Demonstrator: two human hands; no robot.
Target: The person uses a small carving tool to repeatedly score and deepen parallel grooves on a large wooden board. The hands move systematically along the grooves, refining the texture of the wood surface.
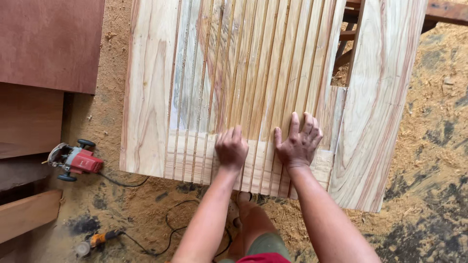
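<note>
Both hands press on a row of thin, pale wooden slats [243, 87] lying side by side between two broad pale planks, across a workbench above a sawdust floor [429, 146]. The left hand [231, 148] rests curled, knuckles up, holding nothing; the right hand [298, 142] lies flat, fingers spread wide. The slats look light, stiff and loose, best steadied at their near ends. Left of the slats lies a red router [74, 160].
</note>
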